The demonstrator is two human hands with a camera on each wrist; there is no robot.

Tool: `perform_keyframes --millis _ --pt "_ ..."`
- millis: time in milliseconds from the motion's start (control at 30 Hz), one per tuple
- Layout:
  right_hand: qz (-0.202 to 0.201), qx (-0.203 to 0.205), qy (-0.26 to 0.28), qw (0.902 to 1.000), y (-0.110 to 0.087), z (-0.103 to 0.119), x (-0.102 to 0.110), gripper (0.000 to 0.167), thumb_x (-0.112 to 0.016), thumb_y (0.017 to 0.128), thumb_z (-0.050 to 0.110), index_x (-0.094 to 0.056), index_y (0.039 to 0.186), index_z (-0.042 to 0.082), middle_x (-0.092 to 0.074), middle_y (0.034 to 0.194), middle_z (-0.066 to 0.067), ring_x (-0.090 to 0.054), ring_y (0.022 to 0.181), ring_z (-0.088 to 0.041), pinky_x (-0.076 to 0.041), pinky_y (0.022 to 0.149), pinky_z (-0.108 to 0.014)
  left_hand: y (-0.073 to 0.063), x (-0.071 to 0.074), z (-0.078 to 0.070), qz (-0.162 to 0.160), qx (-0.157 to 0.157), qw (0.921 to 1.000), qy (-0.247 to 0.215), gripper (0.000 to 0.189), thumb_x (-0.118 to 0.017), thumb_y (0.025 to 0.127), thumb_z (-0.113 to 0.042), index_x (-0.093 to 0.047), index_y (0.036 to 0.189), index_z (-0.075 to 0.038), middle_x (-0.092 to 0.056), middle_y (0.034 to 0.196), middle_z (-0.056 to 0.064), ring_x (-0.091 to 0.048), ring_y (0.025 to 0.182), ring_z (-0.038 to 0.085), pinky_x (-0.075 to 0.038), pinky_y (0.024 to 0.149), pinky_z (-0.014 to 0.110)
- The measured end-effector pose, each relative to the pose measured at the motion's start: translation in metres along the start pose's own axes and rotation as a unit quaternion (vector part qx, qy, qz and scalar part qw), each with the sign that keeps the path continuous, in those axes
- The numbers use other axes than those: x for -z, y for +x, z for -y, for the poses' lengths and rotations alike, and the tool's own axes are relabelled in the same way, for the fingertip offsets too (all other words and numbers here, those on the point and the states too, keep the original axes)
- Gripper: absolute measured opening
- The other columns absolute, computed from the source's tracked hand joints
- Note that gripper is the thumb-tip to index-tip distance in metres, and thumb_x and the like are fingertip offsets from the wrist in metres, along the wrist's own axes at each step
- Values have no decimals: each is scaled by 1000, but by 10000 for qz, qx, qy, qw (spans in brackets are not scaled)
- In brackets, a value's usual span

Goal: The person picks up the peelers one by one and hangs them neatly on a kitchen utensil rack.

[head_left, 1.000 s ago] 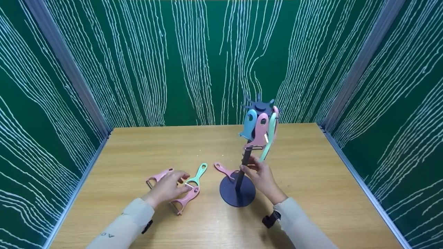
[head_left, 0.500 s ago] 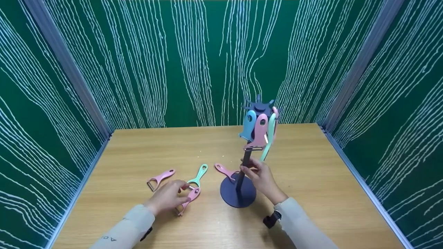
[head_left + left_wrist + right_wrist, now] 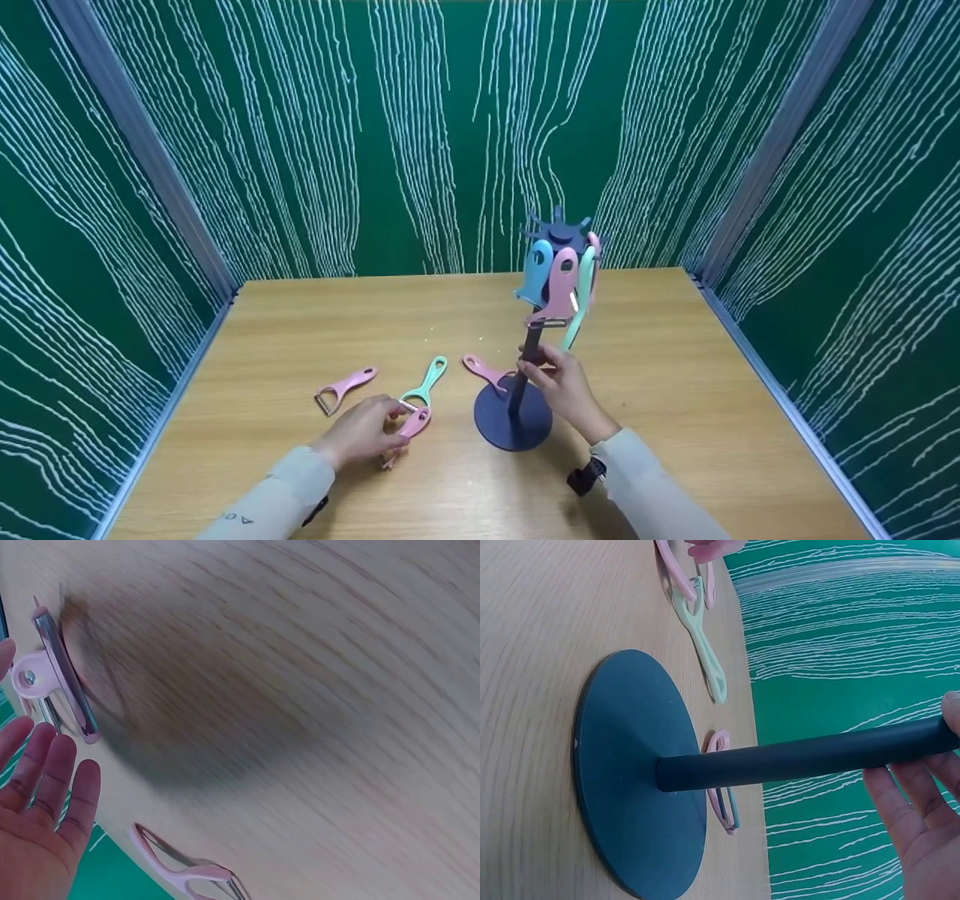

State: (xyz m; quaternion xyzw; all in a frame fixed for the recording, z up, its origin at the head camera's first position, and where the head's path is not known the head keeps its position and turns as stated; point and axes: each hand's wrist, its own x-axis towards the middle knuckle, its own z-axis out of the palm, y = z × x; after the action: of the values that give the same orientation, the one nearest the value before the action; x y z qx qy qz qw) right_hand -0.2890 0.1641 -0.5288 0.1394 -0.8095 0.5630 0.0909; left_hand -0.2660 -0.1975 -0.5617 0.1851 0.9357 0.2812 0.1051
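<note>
My left hand is low over the table at a pink peeler, thumb and fingers on either side of its handle. In the left wrist view the fingers look fairly straight, with the peeler's metal blade just beyond them. That peeler's handle end overlaps the head of a light green peeler. My right hand grips the pole of a dark blue stand, thumb on one side and fingers on the other. From the stand's spiked top hang a blue peeler, a pink peeler and others.
Another pink peeler lies at the left on the wooden table. One more pink peeler lies behind the stand's round base, partly hidden by it. Green panels with white wavy lines enclose the back and sides.
My left hand has come slightly down and closer around the near pink peeler, uncovering the left one. My right hand stays on the pole.
</note>
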Motion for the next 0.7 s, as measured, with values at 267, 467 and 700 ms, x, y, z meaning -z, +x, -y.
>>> perform_keyframes --millis 267,467,700 --pt "40 55 66 10000 1 -2 0 23 -71 103 2 -74 126 1 -76 109 -14 -72 101 -21 -64 89 -27 2 -1 2 -42 -194 9997 152 43 -88 92 -24 -76 130 -7 -71 110 7 -64 101 21 -57 95 51" --pt "75 7 80 9999 2 -4 2 23 -71 104 3 -74 126 2 -76 110 -13 -72 102 -20 -63 90 -25 4 -1 4 -32 -276 9991 306 44 -87 93 -24 -76 130 -4 -70 106 5 -62 97 19 -57 91 49" --pt "108 -60 81 9999 2 -4 2 23 -71 104 4 -74 127 3 -77 109 -12 -73 104 -25 -65 92 -32 5 -4 5 7 -243 9988 419 44 -88 91 -25 -76 128 -2 -67 101 2 -58 92 16 -55 87 45"
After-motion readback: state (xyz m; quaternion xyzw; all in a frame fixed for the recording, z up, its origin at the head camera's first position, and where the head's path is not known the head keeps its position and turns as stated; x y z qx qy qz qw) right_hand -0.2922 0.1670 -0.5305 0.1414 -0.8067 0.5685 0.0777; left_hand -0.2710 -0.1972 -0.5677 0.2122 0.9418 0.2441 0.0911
